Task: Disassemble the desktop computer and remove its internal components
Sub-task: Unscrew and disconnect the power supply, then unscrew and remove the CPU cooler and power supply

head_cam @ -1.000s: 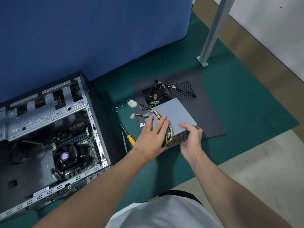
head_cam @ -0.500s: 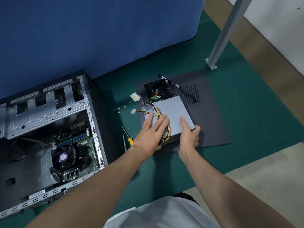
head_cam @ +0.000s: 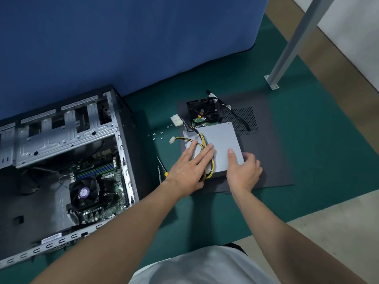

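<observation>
green floor mat (head_cam: 307,124), grey power supply (head_cam: 222,138) lay on a dark side panel (head_cam: 270,160) (right of the open computer case (head_cam: 61,140)), left hand (head_cam: 188,171) pressed straight fingers on its yellow cables (head_cam: 204,140), right hand (head_cam: 244,171) clasped its near corner, thumb on top

Case (head_cam: 67,140), panel (head_cam: 272,160), screws (head_cam: 161,132) on green carpet (head_cam: 307,124)

Power supply (head_cam: 220,140): near end lowered, unit now flat on side panel (head_cam: 272,160). Right hand (head_cam: 243,171): shifted from near corner to right edge, thumb on top.
</observation>
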